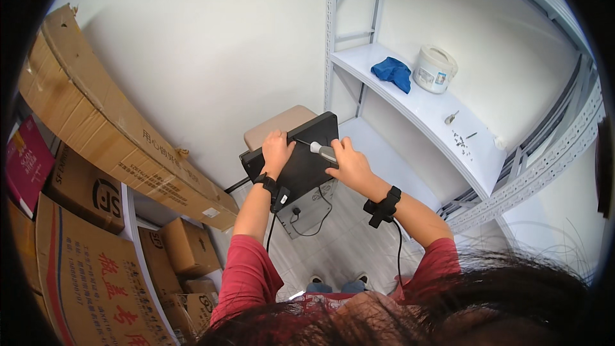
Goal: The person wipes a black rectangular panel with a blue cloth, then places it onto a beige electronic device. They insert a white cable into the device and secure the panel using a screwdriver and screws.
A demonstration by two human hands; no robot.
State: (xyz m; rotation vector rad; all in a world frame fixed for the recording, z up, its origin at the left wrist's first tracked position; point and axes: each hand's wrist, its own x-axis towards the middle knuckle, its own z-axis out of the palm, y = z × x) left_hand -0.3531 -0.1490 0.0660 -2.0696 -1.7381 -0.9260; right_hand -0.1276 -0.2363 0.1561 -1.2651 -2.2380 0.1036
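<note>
In the middle is a flat black rectangular panel (307,176), tilted, with a thick raised edge. My left hand (277,152) grips its upper edge, fingers bent over it and thumb toward the right. In my right hand (352,165) is a screwdriver (325,150) with a grey and white handle. Its thin shaft points left to the panel's upper edge, close to my left thumb; whether the tip sits in a screw is too small to tell. A black cable (330,204) with a plug hangs below the panel, in front of a light grey surface.
Behind the panel stands a tan padded seat (282,125). The white shelf (471,144) at right bears a blue cloth (392,73), a white tub (435,69) and several small dark pieces (460,144). Cardboard boxes (96,269) and a long carton (122,131) fill the left side.
</note>
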